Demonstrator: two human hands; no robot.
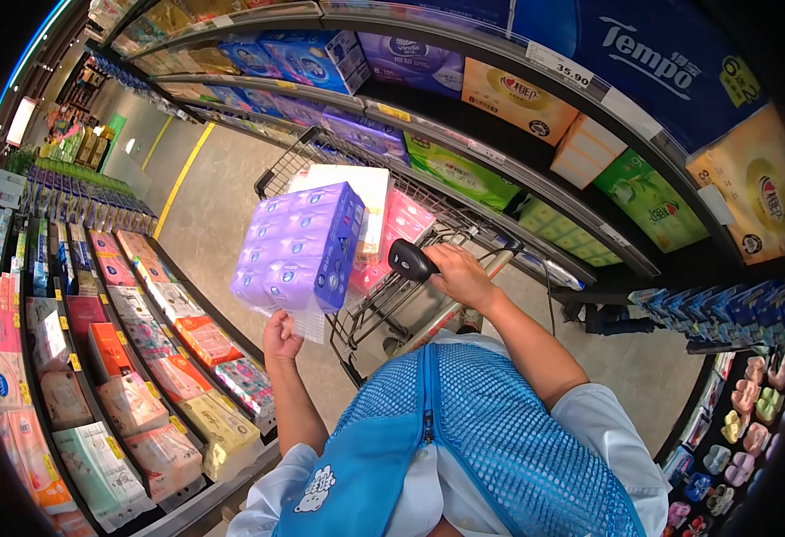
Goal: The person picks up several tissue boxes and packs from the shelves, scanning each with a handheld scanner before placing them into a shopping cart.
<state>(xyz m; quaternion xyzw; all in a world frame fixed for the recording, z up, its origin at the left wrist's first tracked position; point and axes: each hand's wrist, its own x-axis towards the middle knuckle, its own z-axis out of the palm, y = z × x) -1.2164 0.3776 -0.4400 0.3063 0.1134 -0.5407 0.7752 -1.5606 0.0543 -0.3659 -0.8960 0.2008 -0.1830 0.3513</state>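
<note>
My left hand point(282, 336) is closed on the clear wrapper end of a purple pack of tissues point(289, 246). The pack is tilted over the left side of a wire shopping cart point(365, 327). My right hand point(460, 274) is wrapped round a black rounded grip point(412, 260) at the cart's rear; part of the grip is hidden under the fingers. Inside the cart, behind the purple pack, lie a white and beige pack point(373, 201) and a pink pack point(407, 221).
Shelves of tissue packs point(513, 98) rise along the right, close to the cart. Stepped racks of tissue packs point(133, 403) line the left. A grey aisle floor point(191, 210) with a yellow line runs ahead. Hanging blue packages point(719, 313) and slippers point(750, 403) are at lower right.
</note>
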